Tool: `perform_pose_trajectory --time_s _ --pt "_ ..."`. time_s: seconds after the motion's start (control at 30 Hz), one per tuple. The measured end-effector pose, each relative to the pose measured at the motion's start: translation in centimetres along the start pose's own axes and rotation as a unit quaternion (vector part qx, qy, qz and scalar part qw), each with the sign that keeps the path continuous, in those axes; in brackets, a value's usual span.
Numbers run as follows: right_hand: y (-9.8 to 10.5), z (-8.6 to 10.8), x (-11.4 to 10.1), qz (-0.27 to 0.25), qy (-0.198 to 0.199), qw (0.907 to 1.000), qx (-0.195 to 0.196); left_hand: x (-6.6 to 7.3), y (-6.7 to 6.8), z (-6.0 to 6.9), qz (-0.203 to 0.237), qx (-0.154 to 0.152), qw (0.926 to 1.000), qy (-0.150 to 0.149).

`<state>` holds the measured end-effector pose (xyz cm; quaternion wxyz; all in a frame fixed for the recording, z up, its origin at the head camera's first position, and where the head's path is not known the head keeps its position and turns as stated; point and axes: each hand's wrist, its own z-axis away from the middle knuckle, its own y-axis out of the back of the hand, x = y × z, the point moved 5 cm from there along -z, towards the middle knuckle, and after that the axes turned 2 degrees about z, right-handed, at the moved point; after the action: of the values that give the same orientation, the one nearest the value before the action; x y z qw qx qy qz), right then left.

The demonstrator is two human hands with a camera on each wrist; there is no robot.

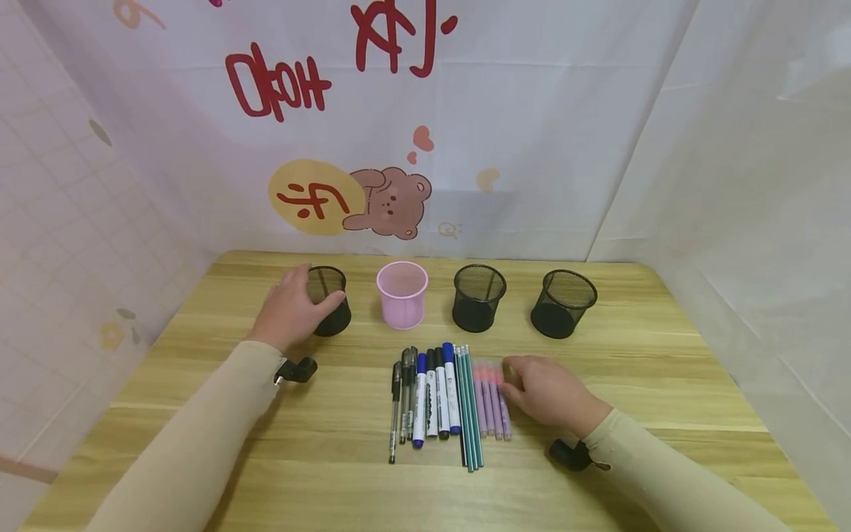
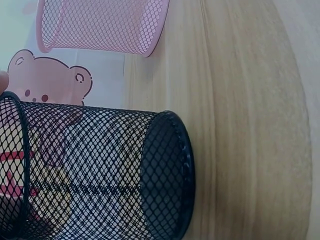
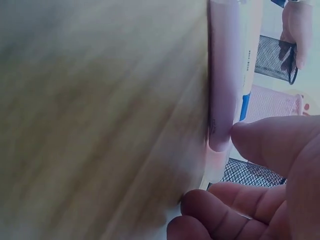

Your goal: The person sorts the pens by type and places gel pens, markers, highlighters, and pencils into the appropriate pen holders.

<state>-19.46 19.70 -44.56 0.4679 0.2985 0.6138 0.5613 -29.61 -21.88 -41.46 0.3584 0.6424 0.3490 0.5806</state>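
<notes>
Left hand (image 1: 288, 309) grips leftmost black cup (image 1: 335, 319), fingers partly hidden; right hand (image 1: 550, 389), parted, touches purple pens (image 1: 489, 408)

Black cup (image 2: 105, 189) partly outside left-wrist view

1. The table (image 1: 332, 458) is showing a smooth, wood-grained surface with a soft sheen.
2. The black cups (image 1: 479, 297) are looking like coated metal mesh, their base rims faintly glossy.
3. The pink cup (image 1: 402, 307) is displaying similar see-through mesh.
4. The markers (image 1: 451, 391) and purple pens (image 1: 497, 414) are presenting smooth plastic.
5. The sleeves (image 1: 193, 428) are appearing as matt cloth.
6. The backdrop (image 1: 545, 133) is resembling thin, lightly creased fabric.
</notes>
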Motion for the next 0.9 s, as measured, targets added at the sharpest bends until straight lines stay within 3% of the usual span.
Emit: perform_pose_trajectory --time_s 0.9 --pt "-0.3 -0.52 -0.05 -0.024 -0.027 0.9988 -0.034 -0.24 -0.27 0.17 0.019 0.005 0.9998 0.005"
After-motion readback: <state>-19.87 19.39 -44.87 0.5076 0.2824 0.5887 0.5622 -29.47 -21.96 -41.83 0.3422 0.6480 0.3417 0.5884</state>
